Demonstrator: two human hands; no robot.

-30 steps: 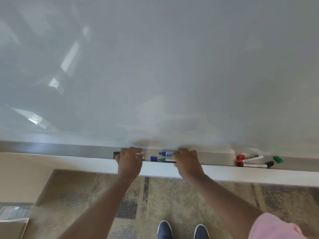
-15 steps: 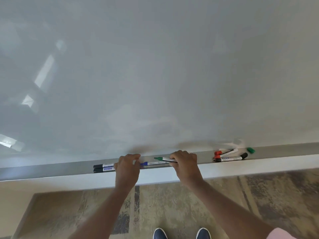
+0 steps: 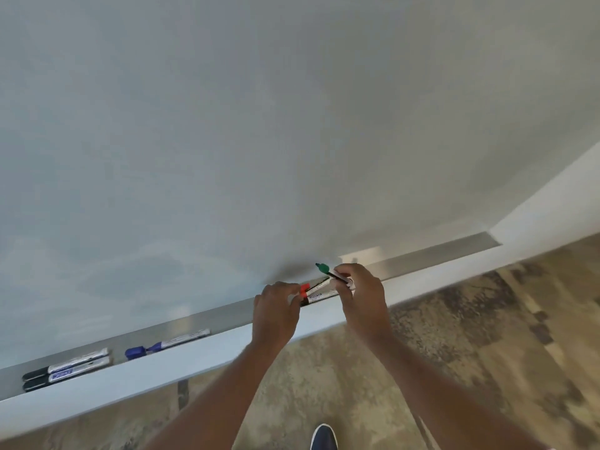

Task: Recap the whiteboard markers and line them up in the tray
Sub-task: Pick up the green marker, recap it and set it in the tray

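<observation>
A metal tray [image 3: 227, 315] runs under the whiteboard from lower left to upper right. Two capped black markers [image 3: 66, 368] lie side by side at its left end. A blue marker [image 3: 180, 341] lies further right, its blue cap [image 3: 136, 352] loose beside its tip. My right hand [image 3: 362, 295] grips a green marker [image 3: 323, 268], green end pointing up-left above the tray. My left hand [image 3: 276, 315] pinches the red end of a red marker [image 3: 304, 289], which lies with another white-bodied marker [image 3: 316, 297] between my hands.
The whiteboard [image 3: 292, 125] fills the upper view. The tray ends at the upper right [image 3: 487, 240], where a white wall begins. Patterned carpet [image 3: 454, 352] lies below, with one dark shoe [image 3: 324, 436] at the bottom edge.
Both hands have moved right along the tray, away from the blue marker to the red and black markers. My right hand carried the green marker along. The view has swung right.
</observation>
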